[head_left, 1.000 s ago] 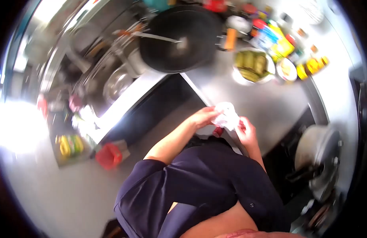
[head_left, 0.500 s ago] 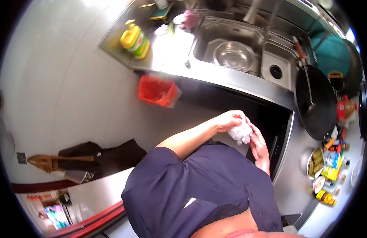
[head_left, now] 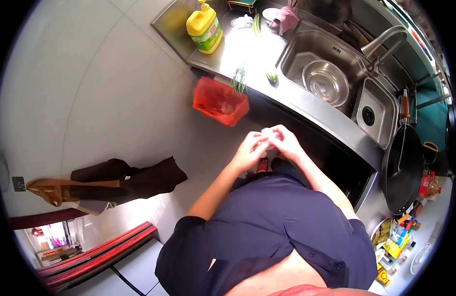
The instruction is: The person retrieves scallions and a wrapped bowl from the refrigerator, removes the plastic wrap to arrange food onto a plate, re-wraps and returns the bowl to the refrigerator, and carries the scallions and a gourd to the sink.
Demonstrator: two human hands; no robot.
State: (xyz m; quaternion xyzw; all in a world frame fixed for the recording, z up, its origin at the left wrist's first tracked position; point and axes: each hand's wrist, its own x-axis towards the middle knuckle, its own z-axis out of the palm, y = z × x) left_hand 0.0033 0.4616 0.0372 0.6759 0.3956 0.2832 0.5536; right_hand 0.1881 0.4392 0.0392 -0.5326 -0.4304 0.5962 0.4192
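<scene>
A crumpled white wad, thin like tissue or a plastic bag, sits between my two hands in front of my waist. The fingers of my left hand are closed on its near left side. My right hand grips it from the right, fingers curled over the top. Most of the wad is hidden by the fingers, so its exact kind does not show. Beyond the hands, to the upper left, a red bin or bag-lined basket is against the counter front, apart from both hands.
The steel counter carries a yellow soap bottle, green scallions overhanging its edge and a pink cloth. A steel basin lies in the sink. A black wok stands right; an apron hangs left.
My hands have drawn together and the white wad is squeezed smaller, now mostly covered by fingers. The view has turned, and the hands have shifted left, nearer the red bin.
</scene>
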